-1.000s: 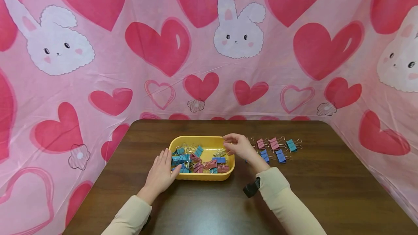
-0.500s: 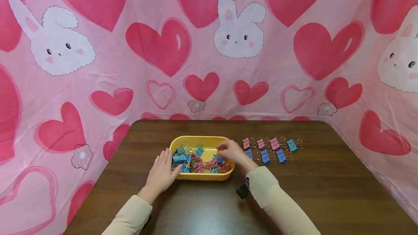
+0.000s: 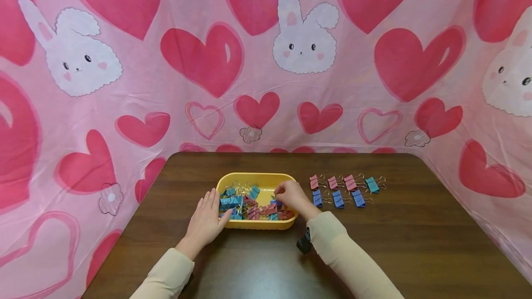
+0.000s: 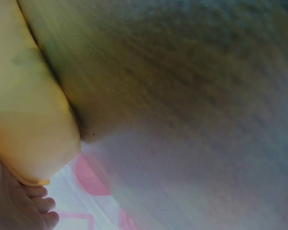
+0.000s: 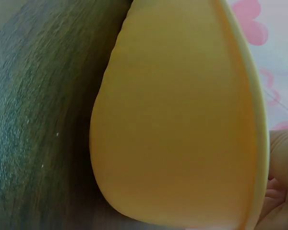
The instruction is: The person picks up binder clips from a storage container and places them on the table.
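Observation:
A yellow tray [image 3: 257, 226] holds a loose heap of binder clips: teal [image 3: 254, 192], pink [image 3: 269, 209] and blue among them. My left hand [image 3: 204, 218] rests along the tray's left end, fingers straight over the rim and thumb toward the front. In the left wrist view its fingertips [image 4: 44, 206] show past the tray wall [image 4: 33, 96]. My right hand [image 3: 291, 196] reaches over the right rim, fingers bent down among the clips. In the right wrist view the tray wall hides most of that hand [image 5: 282, 163]; I cannot tell whether it pinches a clip.
Right of the tray, binder clips lie in two rows on the brown table [image 3: 399, 234]. The back row has pink clips [image 3: 350, 182] and one teal clip [image 3: 371, 185]; the front row has blue clips [image 3: 338, 199]. A pink heart-patterned cloth [image 3: 266, 119] hangs behind the table.
My right hand has moved left and down from the tray's right rim into the tray, uncovering the leftmost clips of both rows. The left hand stays put.

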A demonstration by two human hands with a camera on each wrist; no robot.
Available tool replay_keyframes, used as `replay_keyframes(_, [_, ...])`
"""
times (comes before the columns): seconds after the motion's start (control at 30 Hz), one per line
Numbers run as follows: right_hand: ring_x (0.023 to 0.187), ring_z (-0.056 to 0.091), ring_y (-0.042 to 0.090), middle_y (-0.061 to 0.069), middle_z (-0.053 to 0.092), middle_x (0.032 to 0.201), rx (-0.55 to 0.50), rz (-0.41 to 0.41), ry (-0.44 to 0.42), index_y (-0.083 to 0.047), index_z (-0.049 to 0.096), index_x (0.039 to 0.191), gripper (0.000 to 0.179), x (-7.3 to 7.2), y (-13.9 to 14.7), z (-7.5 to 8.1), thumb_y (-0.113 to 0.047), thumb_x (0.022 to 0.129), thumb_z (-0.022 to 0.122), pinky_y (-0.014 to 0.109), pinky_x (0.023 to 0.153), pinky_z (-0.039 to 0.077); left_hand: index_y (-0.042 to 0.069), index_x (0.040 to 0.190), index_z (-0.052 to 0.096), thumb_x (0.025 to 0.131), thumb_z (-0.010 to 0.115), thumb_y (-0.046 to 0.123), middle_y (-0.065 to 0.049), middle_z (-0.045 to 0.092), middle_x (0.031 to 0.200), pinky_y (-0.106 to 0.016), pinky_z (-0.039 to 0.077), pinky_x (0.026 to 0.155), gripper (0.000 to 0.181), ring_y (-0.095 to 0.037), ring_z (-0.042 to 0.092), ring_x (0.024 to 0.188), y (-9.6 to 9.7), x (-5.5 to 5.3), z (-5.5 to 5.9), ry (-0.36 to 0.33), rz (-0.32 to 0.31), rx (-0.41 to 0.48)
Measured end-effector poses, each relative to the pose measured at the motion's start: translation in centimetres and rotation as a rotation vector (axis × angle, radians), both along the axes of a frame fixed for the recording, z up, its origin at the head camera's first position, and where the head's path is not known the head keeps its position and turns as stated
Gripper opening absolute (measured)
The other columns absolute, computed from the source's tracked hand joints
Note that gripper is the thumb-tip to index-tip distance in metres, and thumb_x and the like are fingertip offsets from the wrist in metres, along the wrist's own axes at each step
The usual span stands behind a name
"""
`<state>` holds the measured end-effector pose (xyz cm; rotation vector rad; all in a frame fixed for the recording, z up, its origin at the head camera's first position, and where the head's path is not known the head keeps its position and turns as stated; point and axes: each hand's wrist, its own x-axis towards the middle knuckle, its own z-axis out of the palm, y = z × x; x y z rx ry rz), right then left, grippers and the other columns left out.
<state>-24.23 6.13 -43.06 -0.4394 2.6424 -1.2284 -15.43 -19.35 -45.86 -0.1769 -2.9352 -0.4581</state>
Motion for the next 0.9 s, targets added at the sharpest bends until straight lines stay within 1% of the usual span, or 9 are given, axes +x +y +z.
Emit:
replay_keyframes(0.1, [0.049,0.051,0.014,0.004,0.058,0.073,0.021,-0.025,0.047,0.001,0.068,0.086,0.006,0.0,0.1,0.0,-0.003,0.081,0.066,0.024,0.046,0.049,-0.01,0.139,0.028,0.09,0.051,0.045,-0.026,0.025,0.144,-0.049,0.015,0.107,0.077,-0.04,0.02,0.133,0.0,-0.1,-0.1,0.001,-0.001,-0.005])
replay_keyframes(0.17, [0.055,0.053,0.015,0.004,0.059,0.073,0.024,-0.045,0.089,0.0,0.069,0.085,0.006,0.0,0.2,0.2,-0.003,0.081,0.067,0.025,0.051,0.051,-0.01,0.139,0.028,0.09,0.051,0.045,-0.026,0.025,0.144,-0.049,0.015,0.107,0.077,-0.04,0.021,0.133,0.0,-0.1,-0.1,0.0,-0.001,-0.008])
replay_keyframes(0.27, [0.063,0.053,0.016,0.003,0.061,0.075,0.006,-0.075,0.14,0.0,0.07,0.084,0.005,0.0,0.5,0.5,-0.003,0.081,0.067,0.027,0.059,0.052,-0.01,0.139,0.028,0.091,0.051,0.045,-0.026,0.026,0.144,-0.049,0.015,0.107,0.077,-0.04,0.021,0.132,0.0,0.0,0.0,0.008,-0.004,-0.013])
replay_keyframes(0.33, [0.065,0.054,0.016,0.003,0.062,0.075,-0.014,-0.092,0.169,0.0,0.07,0.084,0.005,-0.1,0.8,0.7,-0.003,0.081,0.067,0.027,0.061,0.053,-0.011,0.138,0.028,0.091,0.051,0.045,-0.027,0.026,0.144,-0.05,0.015,0.107,0.077,-0.04,0.021,0.132,0.0,0.0,0.0,0.009,-0.004,-0.011])
replay_keyframes(0.5, [0.061,0.055,0.013,0.002,0.063,0.073,-0.073,-0.116,0.239,-0.002,0.068,0.078,0.002,-0.1,1.2,0.6,-0.003,0.08,0.068,0.026,0.057,0.052,-0.011,0.139,0.028,0.091,0.051,0.045,-0.027,0.025,0.144,-0.05,0.015,0.107,0.077,-0.04,0.02,0.133,-0.1,0.0,0.0,0.0,-0.003,-0.006])
replay_keyframes(0.73, [0.068,0.056,0.016,0.002,0.065,0.074,-0.115,-0.124,0.288,-0.003,0.068,0.078,0.004,0.0,1.3,0.6,-0.005,0.079,0.07,0.03,0.064,0.052,-0.011,0.139,0.028,0.091,0.051,0.045,-0.027,0.025,0.144,-0.05,0.015,0.107,0.077,-0.04,0.021,0.132,-0.1,-0.1,0.0,0.0,0.0,-0.005])
replay_keyframes(0.9, [0.07,0.057,0.017,0.003,0.066,0.076,-0.148,-0.128,0.304,-0.001,0.068,0.08,0.004,0.0,1.4,0.5,-0.005,0.079,0.07,0.032,0.068,0.052,-0.011,0.139,0.027,0.091,0.051,0.045,-0.027,0.025,0.144,-0.05,0.014,0.107,0.077,-0.041,0.021,0.132,0.0,0.0,0.1,-0.008,0.0,-0.003])
